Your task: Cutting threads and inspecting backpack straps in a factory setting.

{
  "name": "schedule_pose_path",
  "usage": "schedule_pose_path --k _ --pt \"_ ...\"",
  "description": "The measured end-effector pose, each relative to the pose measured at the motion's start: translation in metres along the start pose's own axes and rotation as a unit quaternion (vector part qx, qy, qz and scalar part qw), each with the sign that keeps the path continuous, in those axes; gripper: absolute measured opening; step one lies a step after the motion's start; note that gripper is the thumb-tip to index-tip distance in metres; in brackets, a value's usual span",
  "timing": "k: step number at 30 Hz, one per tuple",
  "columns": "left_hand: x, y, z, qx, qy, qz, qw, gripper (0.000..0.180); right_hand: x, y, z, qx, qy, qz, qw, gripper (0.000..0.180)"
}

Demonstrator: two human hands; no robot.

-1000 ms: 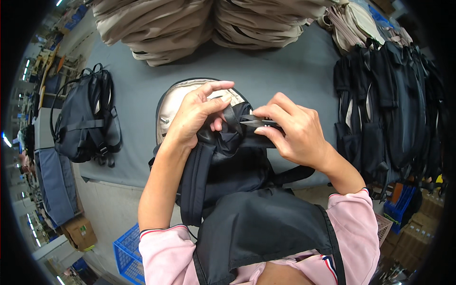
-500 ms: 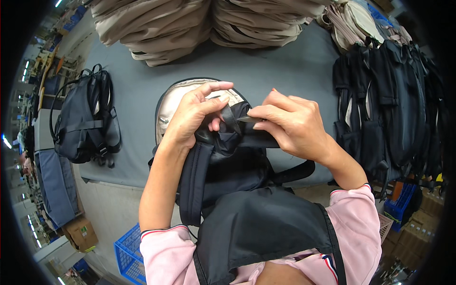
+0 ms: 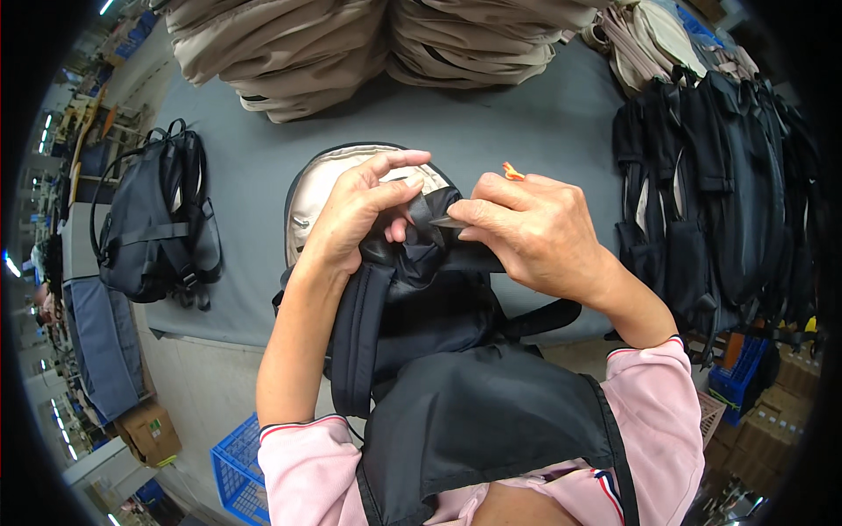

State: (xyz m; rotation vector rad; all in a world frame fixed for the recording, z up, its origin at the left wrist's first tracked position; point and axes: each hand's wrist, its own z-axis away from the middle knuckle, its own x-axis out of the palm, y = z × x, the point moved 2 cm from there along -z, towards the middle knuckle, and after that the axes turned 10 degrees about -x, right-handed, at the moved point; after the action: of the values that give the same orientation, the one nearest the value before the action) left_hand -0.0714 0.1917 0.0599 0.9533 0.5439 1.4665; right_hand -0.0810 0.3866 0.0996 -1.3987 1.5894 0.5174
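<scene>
finished backpack point(image 3: 153, 223) left (fabric stacks point(image 3: 377, 44) behind)

Black backpack point(image 3: 412, 298) (beige lining), grey table point(image 3: 526, 114), pink sleeves point(image 3: 658, 403).

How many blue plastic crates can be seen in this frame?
2. One blue crate sits on the floor at lower left, beside the person's left sleeve. The other is at the right, under the hanging black bags. More may be hidden beneath the table.
</scene>
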Motion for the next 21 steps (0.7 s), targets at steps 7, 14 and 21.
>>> schedule_pose_path --k 7,14,21 --pt "-0.001 0.000 0.000 0.003 -0.002 0.001 1.000 0.036 -0.001 0.004 0.000 0.045 0.015 -0.052 0.998 0.023" --pt "0.001 0.000 0.001 0.000 0.004 -0.002 1.000 0.036 -0.008 0.006 -0.008 0.015 -0.045 -0.031 0.998 0.022" --pt "-0.003 0.000 0.000 0.005 -0.002 0.007 1.000 0.037 -0.008 0.011 -0.002 0.059 -0.054 -0.145 0.986 0.024"
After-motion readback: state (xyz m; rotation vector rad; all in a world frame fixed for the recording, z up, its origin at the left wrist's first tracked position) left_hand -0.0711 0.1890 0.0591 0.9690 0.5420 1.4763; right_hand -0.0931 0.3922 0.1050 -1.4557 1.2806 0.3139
